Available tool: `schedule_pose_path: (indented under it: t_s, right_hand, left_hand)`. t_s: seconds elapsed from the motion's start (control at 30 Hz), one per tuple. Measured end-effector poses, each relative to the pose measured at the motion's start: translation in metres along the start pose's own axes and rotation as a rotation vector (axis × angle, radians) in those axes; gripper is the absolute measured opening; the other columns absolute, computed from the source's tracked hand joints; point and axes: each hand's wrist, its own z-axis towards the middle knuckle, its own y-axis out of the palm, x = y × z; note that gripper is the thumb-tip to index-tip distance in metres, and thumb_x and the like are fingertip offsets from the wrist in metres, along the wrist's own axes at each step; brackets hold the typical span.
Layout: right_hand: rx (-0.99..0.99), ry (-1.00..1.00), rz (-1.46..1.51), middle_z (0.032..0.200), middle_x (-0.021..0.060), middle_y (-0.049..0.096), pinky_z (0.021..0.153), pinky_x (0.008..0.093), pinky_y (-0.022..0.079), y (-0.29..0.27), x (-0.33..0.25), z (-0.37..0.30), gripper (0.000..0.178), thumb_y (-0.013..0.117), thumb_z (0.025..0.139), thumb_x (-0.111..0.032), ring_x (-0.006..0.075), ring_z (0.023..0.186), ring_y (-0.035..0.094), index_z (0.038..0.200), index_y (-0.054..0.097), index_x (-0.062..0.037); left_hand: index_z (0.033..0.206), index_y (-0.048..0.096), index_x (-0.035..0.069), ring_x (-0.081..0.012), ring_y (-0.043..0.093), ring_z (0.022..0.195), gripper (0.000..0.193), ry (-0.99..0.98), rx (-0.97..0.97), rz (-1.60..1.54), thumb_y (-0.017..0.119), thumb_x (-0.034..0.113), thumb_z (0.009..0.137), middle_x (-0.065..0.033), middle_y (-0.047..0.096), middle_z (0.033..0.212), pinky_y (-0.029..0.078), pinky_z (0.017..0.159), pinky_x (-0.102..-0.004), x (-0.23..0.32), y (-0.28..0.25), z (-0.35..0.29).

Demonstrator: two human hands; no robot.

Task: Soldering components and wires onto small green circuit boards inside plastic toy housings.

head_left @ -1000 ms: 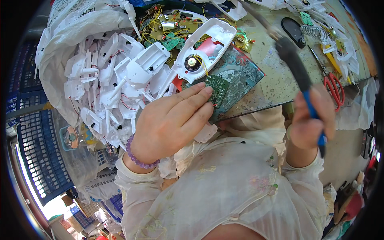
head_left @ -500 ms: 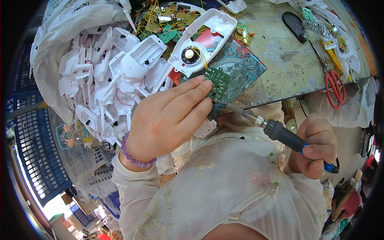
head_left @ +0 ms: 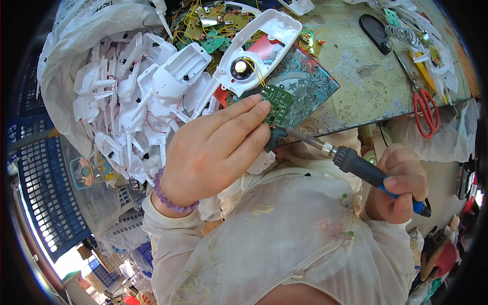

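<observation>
My left hand (head_left: 216,150), with a purple bead bracelet at its wrist, has its fingers over the left edge of a green circuit board (head_left: 279,103). The thumb is hidden. Wrapped in the fingers of my right hand (head_left: 399,183) is a soldering iron (head_left: 361,168) with a black and blue handle. Its tip points left and ends near the board's lower edge, by a short red wire; I cannot tell if they touch. Above the board lies a white plastic housing (head_left: 282,23) holding a round speaker (head_left: 241,68) with yellow wires. A dark patterned panel (head_left: 315,81) lies beneath.
White plastic parts (head_left: 173,76) overflow a white bag (head_left: 58,71) at the left. Boards with yellow wires (head_left: 203,23) are heaped at the back. Red-handled scissors (head_left: 426,113) hang over the table's (head_left: 351,101) edge, near a metal coil (head_left: 402,34). A blue crate (head_left: 46,178) stands far left.
The soldering iron has shifted slightly left, its tip coming closer to the board's lower edge. My left hand and the board have hardly moved.
</observation>
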Motion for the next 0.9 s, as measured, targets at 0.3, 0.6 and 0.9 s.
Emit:
schedule_pose_path:
  t_s: [0.3,0.6,0.9]
  right_hand:
    - [0.150,0.125,0.018,0.053,0.0054,0.049,0.038,0.0299,0.027,0.006,-0.003,-0.005,0.029,0.049,0.090,-0.024,0.0136,0.039,0.037,0.083,0.058,0.0030]
    - [0.118,-0.046,-0.012,0.053,0.0035,0.048,0.038,0.0274,0.028,0.007,-0.001,-0.010,0.030,0.049,0.090,-0.025,0.0127,0.040,0.038,0.082,0.057,0.0030]
    - [0.176,-0.082,0.030,0.056,0.0048,0.046,0.039,0.0271,0.024,-0.006,-0.001,-0.015,0.028,0.048,0.088,-0.021,0.0123,0.043,0.037,0.080,0.054,0.0047]
  left_hand:
    - [0.088,0.064,-0.001,-0.0326,0.066,0.094,0.024,-0.005,0.000,0.003,0.068,0.004,0.065,-0.0165,0.066,0.100,0.056,0.069,-0.0328,0.002,0.001,0.001]
    - [0.089,0.064,-0.001,-0.0324,0.066,0.095,0.026,-0.020,-0.022,0.005,0.069,0.002,0.064,-0.0158,0.066,0.100,0.056,0.070,-0.0334,0.002,0.000,-0.001]
    - [0.090,0.063,0.001,-0.0267,0.065,0.098,0.021,0.025,-0.006,0.046,0.063,0.007,0.071,-0.0132,0.064,0.104,0.055,0.068,-0.0302,-0.001,0.001,0.000]
